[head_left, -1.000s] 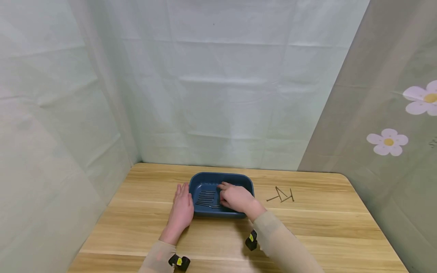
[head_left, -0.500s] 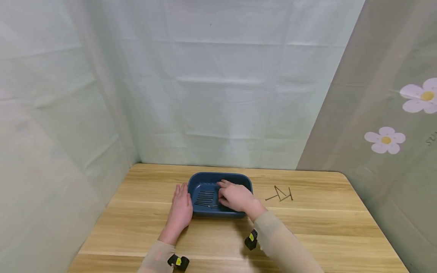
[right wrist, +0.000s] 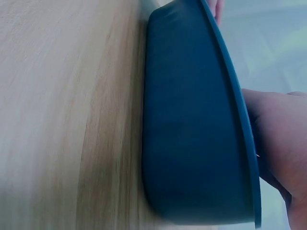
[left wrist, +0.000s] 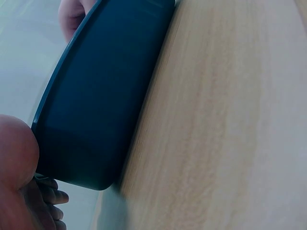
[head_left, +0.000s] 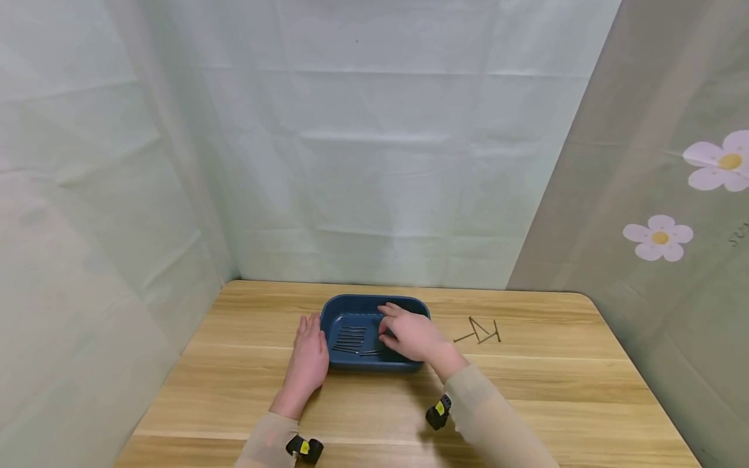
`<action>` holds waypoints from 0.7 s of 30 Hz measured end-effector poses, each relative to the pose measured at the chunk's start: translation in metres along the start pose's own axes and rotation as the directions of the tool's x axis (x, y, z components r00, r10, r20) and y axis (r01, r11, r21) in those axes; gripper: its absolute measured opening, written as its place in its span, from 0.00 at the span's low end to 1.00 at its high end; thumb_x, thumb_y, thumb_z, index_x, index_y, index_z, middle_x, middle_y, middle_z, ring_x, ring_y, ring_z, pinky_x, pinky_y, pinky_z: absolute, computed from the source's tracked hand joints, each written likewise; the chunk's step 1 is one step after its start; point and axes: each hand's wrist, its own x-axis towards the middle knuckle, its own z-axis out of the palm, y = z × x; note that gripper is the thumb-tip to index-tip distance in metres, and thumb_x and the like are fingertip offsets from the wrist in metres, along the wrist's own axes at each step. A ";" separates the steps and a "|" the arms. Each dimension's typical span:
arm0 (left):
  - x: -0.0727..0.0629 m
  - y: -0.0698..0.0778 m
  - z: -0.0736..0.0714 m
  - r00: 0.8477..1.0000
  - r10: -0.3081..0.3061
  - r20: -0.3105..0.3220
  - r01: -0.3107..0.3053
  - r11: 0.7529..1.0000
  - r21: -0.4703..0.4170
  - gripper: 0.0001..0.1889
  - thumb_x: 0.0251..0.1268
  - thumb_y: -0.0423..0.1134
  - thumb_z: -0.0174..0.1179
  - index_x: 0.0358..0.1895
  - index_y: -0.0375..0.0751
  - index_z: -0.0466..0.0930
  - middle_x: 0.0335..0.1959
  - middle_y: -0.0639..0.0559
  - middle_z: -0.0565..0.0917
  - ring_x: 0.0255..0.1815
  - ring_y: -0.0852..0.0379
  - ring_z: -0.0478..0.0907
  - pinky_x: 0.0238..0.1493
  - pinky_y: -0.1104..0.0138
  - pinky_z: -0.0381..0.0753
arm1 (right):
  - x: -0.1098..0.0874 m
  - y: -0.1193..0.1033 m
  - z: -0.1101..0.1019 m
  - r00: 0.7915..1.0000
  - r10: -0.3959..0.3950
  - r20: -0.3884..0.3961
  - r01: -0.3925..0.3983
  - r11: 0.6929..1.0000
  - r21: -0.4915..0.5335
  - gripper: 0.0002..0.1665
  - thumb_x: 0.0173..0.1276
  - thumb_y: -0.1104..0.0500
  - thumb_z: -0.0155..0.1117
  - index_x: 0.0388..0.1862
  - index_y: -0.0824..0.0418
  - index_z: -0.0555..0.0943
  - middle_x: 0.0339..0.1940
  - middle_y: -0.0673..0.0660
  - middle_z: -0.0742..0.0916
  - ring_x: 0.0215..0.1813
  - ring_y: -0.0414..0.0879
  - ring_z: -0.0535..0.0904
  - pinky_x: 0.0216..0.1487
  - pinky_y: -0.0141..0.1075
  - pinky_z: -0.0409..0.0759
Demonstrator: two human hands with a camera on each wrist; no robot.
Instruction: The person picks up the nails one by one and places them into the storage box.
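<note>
A blue rectangular tray (head_left: 374, 366) sits near the back of the table. On its floor, several dark nails (head_left: 351, 337) lie in a row at the left, with others closer to the front wall. My left hand (head_left: 308, 357) rests along the tray's left side, its fingers extended. My right hand (head_left: 412, 335) reaches over the right part of the tray, with bent fingers and the thumb close to the index finger. Whether it pinches a nail I cannot tell. Both wrist views show mostly the outside of the tray's front wall, its inside hidden.
Several loose nails (head_left: 478, 330) lie crossed on the wooden table (head_left: 544, 377) to the right of the tray. Pale curtains (head_left: 374, 162) stand behind and on both sides of the table. Black wrist cameras (head_left: 304, 448) sit on both sleeves.
My right hand has shifted a little right within the tray, showing more of the nails near the front wall. My left hand keeps its place at the tray's side.
</note>
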 end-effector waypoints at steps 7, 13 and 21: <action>0.001 -0.001 -0.001 1.000 0.013 -0.004 -0.013 1.000 -0.001 0.26 0.86 0.30 0.41 0.77 0.13 0.58 0.79 0.21 0.62 0.84 0.24 0.48 0.82 0.37 0.50 | -0.008 0.006 -0.003 0.999 0.034 -0.032 -0.032 0.997 0.066 0.10 0.81 0.50 0.66 0.49 0.52 0.89 0.79 0.59 0.77 0.83 0.55 0.67 0.70 0.48 0.80; 0.002 -0.002 0.000 1.000 0.011 -0.007 -0.011 1.000 0.007 0.26 0.86 0.30 0.41 0.77 0.14 0.58 0.79 0.22 0.62 0.84 0.25 0.48 0.82 0.37 0.50 | -0.021 0.014 -0.007 0.996 0.054 -0.071 -0.043 0.989 0.144 0.08 0.81 0.52 0.67 0.49 0.54 0.88 0.79 0.62 0.76 0.82 0.57 0.67 0.72 0.50 0.78; 0.003 -0.003 0.000 1.000 -0.003 0.006 0.003 1.000 0.007 0.26 0.87 0.31 0.40 0.78 0.15 0.58 0.80 0.22 0.61 0.85 0.26 0.47 0.83 0.38 0.49 | -0.038 0.028 -0.009 0.990 0.105 -0.096 -0.080 0.968 0.237 0.07 0.80 0.54 0.67 0.50 0.54 0.87 0.79 0.61 0.76 0.82 0.56 0.67 0.72 0.52 0.77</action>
